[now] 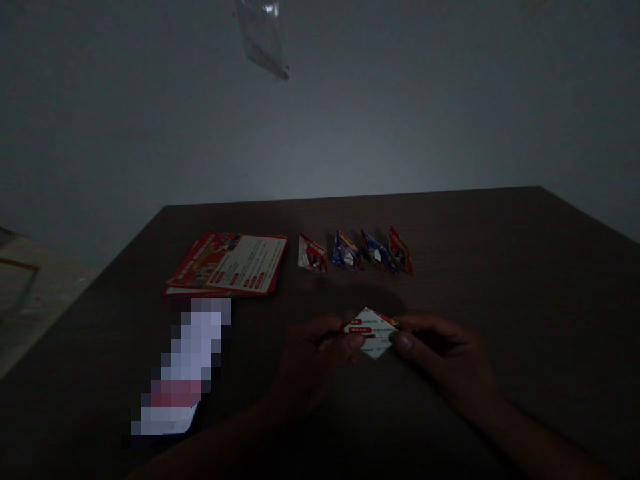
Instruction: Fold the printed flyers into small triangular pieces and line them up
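Note:
Between my two hands is a small diamond-shaped piece of folded paper [373, 341], white with red labels and dark print, with a bit of red and yellow along its upper right edge. My left hand [320, 357] pinches its left corner between thumb and fingers. At the right corner, my right hand [440, 357] has its thumb on the front and its fingers behind. Beyond my hands several folded paper pieces stand in a row: a red and white one [313, 255], a blue and purple one [347, 252], a blue one [379, 252] and a red one [401, 251].
A stack of red printed sheets [235, 263] lies at the left of the dark table [525, 267]. Nearer me is a phone-like object [183, 373] with a bright, pixelated face. A clear plastic bag [263, 37] hangs on the wall behind. The room is dim.

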The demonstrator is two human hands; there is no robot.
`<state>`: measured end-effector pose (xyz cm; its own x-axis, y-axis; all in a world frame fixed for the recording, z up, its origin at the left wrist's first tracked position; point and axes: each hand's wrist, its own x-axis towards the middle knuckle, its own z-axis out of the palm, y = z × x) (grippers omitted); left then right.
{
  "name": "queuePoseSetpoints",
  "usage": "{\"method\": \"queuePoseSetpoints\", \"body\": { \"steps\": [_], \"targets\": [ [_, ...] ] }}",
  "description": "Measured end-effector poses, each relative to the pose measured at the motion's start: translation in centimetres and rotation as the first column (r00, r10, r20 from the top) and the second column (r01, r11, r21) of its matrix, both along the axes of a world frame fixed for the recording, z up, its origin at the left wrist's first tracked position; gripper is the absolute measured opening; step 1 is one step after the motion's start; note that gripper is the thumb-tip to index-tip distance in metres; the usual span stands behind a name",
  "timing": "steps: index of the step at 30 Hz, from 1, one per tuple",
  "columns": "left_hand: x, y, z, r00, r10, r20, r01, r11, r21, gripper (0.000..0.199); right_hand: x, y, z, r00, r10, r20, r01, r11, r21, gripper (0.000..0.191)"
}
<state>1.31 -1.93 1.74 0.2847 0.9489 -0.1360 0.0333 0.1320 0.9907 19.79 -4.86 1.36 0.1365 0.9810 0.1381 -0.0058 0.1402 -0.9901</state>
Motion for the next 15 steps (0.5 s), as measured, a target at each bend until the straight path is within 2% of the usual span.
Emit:
{"method": "queuePoseSetpoints", "body": {
  "steps": [5,10,15],
  "targets": [
    [0.01,-0.01,0.05,0.999,0.011,-0.043,-0.011,1.000,-0.013,0.017,-0.05,-0.05,0.09,1.000,0.005,0.012,-0.005,1.000,0.004,0.019],
    [0.10,-0.09,0.18,0.998,0.026,-0.059,-0.024,0.999,0.029,0.018,-0.07,0.02,0.15,0.999,-0.026,0.028,0.026,1.000,-0.017,0.013],
    [-0.01,-0.15,-0.11,0.988,0.051,-0.147,-0.047,0.998,0.031,0.015,-0.16,0.04,0.19,0.996,-0.038,0.076,0.041,0.998,-0.040,0.007]
  ]
}}
